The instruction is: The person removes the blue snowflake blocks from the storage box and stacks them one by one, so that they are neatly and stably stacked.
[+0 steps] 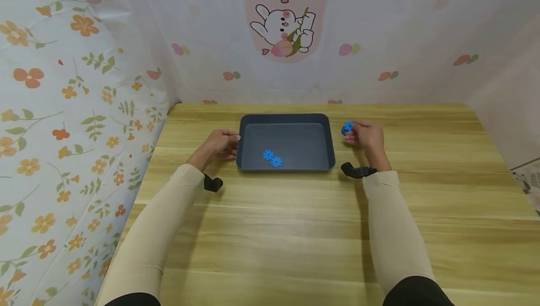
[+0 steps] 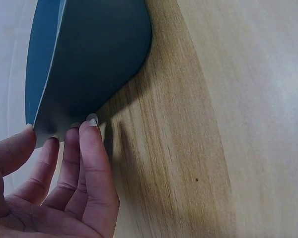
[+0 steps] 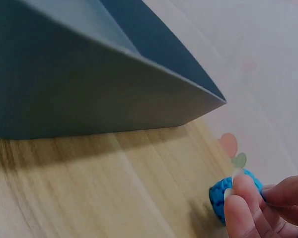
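A dark grey rectangular tray (image 1: 291,139) stands near the far side of the table. Two blue notched discs (image 1: 272,158) lie on its floor toward the near edge, touching or overlapping. At the tray's left side my left hand (image 1: 219,145) holds the edge, thumb at the rim and fingertips against the outer wall (image 2: 89,54). To the right of the tray, my right hand (image 1: 368,136) pinches a small stack of blue notched discs (image 3: 219,197) between thumb and fingers. Part of the stack is hidden behind the fingers.
The wooden table (image 1: 291,231) ends at a white printed cloth (image 1: 211,62) behind the tray. Another flowered cloth (image 1: 76,123) hangs along the left. Each wrist wears a black camera mount, such as the right mount (image 1: 356,171) close to the tray's near right corner.
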Demonstrator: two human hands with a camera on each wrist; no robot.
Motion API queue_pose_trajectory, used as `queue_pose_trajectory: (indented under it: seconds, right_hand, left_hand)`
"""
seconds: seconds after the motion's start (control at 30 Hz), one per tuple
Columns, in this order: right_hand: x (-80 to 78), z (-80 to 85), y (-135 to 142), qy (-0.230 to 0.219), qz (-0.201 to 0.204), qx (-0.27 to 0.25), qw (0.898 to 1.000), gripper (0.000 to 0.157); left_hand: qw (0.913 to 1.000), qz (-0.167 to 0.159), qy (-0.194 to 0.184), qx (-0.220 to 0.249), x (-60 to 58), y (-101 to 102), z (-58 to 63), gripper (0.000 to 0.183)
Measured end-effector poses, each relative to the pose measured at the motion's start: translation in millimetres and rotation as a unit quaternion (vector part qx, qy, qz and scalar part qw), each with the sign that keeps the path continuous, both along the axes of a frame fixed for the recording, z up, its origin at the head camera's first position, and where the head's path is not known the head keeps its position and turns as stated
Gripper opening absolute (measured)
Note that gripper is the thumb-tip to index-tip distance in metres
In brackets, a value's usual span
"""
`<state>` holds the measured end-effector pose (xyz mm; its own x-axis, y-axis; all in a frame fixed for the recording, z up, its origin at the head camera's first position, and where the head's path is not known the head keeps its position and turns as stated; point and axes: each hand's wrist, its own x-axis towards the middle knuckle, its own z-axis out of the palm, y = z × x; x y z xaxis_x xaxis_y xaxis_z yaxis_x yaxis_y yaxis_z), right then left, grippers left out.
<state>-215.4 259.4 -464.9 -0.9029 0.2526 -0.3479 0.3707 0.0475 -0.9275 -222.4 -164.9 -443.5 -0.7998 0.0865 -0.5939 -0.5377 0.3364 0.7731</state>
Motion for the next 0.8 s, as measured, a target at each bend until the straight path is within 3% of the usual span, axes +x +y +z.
queue_pose_trajectory:
  seconds: [0.8]
  right_hand:
    - [2.3, -8.6, 5.6, -0.01, 0.027, 0.024, 0.999, 0.044]
  left_hand:
    - [1.0, 0.003, -0.004, -0.007, -1.0, -0.2, -0.7, 0.028]
